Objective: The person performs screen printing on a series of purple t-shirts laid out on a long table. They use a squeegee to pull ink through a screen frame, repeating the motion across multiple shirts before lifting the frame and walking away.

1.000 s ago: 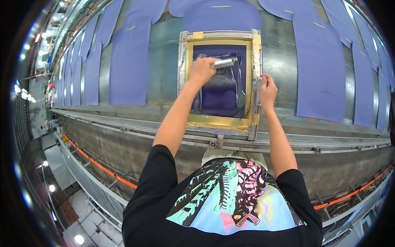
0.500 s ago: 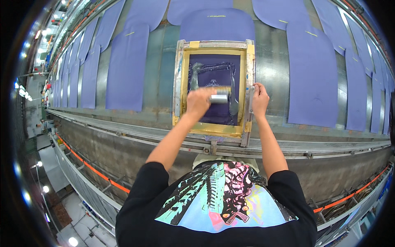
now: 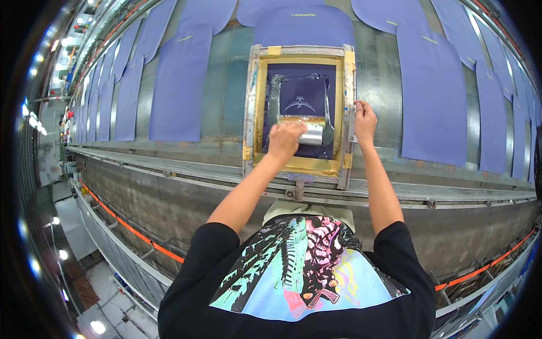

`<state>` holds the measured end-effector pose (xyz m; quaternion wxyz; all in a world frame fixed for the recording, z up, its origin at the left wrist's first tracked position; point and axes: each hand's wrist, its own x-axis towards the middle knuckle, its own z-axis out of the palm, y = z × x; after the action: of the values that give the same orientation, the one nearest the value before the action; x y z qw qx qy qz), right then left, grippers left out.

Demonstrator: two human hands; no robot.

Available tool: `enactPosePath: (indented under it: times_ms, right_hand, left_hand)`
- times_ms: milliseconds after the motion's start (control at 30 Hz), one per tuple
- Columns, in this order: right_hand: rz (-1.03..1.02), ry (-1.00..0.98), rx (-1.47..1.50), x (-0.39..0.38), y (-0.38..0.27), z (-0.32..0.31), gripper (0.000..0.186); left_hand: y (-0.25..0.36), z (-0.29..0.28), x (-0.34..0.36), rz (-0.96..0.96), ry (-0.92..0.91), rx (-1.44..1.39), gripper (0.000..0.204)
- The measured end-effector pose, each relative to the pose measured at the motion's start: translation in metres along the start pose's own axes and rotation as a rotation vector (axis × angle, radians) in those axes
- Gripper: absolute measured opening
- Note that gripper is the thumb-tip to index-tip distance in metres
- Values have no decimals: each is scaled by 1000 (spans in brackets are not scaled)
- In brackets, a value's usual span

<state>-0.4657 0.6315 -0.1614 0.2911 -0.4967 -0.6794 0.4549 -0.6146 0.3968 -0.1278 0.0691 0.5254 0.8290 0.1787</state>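
A screen printing frame (image 3: 254, 107), its inner edges lined with yellow tape, lies over a purple cut fabric piece (image 3: 305, 28). Inside it, my left hand (image 3: 286, 139) is closed round a squeegee (image 3: 312, 133) with a shiny metal body, which rests on the dark mesh (image 3: 307, 70). Clear, glossy ink edges the mesh's middle, and a pale arched design (image 3: 300, 104) shows above the squeegee. At the frame's right side rail, my right hand (image 3: 365, 120) has its fingers closed on the edge by a small metal bracket (image 3: 352, 127).
More purple fabric pieces (image 3: 432, 96) lie in rows on the long metal printing table (image 3: 226, 85), left and right. A metal rail (image 3: 169, 169) runs along the table's near edge, in front of my body. An orange strip (image 3: 135, 226) follows the lower ledge.
My left hand has drawn the squeegee toward me, uncovering more of the pale design. My right hand stays on the frame's right edge. The whole view has shifted slightly.
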Motion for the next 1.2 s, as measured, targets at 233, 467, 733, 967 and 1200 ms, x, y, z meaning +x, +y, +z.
enactPosePath:
  times_ms: [233, 467, 733, 967, 1200]
  right_hand:
    - [-103, 67, -123, 13, -39, -42, 25]
    - [-90, 56, -48, -24, -80, -2, 23]
    - [-128, 32, 55, -43, -93, 46, 20]
    - [-140, 19, 74, -37, -91, 67, 19]
    - [-93, 5, -60, -29, -92, 58, 20]
  left_hand:
    - [37, 0, -41, 101, 131, -147, 52]
    - [14, -43, -49, 26, 89, -76, 49]
    - [-31, -60, -55, -64, 62, -59, 56]
    - [-46, -68, -82, -55, 120, 28, 57]
    - [-45, -76, -92, 89, 97, 132, 56]
